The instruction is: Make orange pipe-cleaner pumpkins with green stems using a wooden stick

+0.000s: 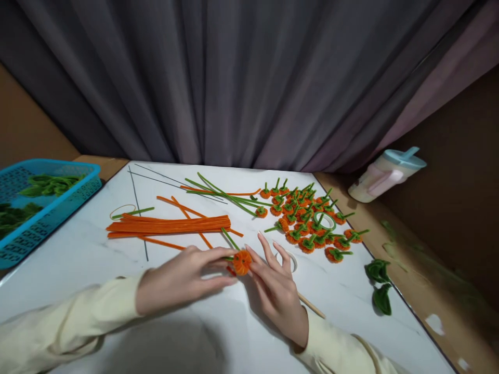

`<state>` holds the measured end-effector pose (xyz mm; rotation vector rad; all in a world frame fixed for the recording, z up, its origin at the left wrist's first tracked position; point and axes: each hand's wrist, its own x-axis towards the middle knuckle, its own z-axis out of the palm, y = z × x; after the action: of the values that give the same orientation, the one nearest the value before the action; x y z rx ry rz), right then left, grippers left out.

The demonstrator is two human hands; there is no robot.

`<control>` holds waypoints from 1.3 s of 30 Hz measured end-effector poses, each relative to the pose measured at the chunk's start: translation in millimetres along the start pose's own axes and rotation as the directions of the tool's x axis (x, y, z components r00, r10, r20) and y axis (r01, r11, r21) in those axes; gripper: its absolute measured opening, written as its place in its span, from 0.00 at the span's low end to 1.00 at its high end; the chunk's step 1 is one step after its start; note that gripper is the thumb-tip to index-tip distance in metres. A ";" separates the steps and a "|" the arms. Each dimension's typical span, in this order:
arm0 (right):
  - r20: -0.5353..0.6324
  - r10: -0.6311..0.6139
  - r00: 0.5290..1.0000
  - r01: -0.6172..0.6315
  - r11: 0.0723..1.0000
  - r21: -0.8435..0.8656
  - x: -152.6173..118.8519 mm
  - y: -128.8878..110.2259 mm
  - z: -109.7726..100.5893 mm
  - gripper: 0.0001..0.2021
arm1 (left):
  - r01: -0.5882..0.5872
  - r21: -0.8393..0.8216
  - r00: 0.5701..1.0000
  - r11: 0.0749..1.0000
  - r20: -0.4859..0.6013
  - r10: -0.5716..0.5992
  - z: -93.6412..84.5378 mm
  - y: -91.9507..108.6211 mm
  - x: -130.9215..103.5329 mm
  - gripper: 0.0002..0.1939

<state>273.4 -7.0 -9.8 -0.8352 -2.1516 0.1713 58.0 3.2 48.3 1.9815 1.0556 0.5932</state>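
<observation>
A small orange pipe-cleaner pumpkin (242,263) is held up between my two hands above the white tabletop, its ribbed round face turned to me. The fingers of my left hand (181,278) are closed on its left side, where a bit of green stem shows. From the right, the thumb and index finger of my right hand (278,293) pinch it, while the other fingers stretch up and apart. Just beyond my left hand lies a bundle of orange pipe cleaners (167,226). Behind my right hand, a white tape ring (294,262) is partly covered, and a thin wooden stick (312,305) lies nearby.
Several finished pumpkins with green stems (306,244) cluster at the right, a green tape roll (324,221) on top. Green pipe cleaners (230,196) lie at the back. A blue basket (88,174) holds green pieces. Green leaves (381,298) and a tumbler (384,176) are right.
</observation>
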 end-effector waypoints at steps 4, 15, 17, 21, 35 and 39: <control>0.030 0.013 0.999 -0.014 0.999 0.044 -0.7 -0.8 2.0 0.15 | -0.084 0.267 0.968 0.960 -0.209 0.142 -30.3 19.1 -7.0 0.09; 0.015 0.043 0.999 -0.044 0.991 0.124 1.9 -3.8 0.7 0.13 | -0.301 0.481 0.928 0.823 -0.051 0.369 6.9 -0.7 5.1 0.12; 0.016 0.042 0.999 -0.044 0.990 0.135 2.6 -4.3 0.3 0.14 | -0.314 0.510 0.921 0.801 -0.040 0.387 6.8 -1.7 4.3 0.12; 0.038 0.046 0.998 -0.052 0.986 0.157 2.3 -4.5 0.8 0.15 | -0.339 0.582 0.910 0.740 0.001 0.415 7.9 -3.1 3.3 0.11; 0.118 0.033 0.992 -0.050 0.988 0.148 -1.0 -3.9 3.1 0.13 | -0.363 0.481 0.927 0.798 0.103 0.360 3.9 -8.6 1.8 0.12; 0.123 0.016 0.992 -0.034 0.988 0.149 0.5 -3.9 1.6 0.12 | -0.355 0.422 0.935 0.834 0.136 0.329 0.9 -7.0 4.0 0.12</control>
<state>270.0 -9.5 -9.1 -0.7821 -2.2097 0.4019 57.6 8.5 42.2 2.6084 0.8523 0.5058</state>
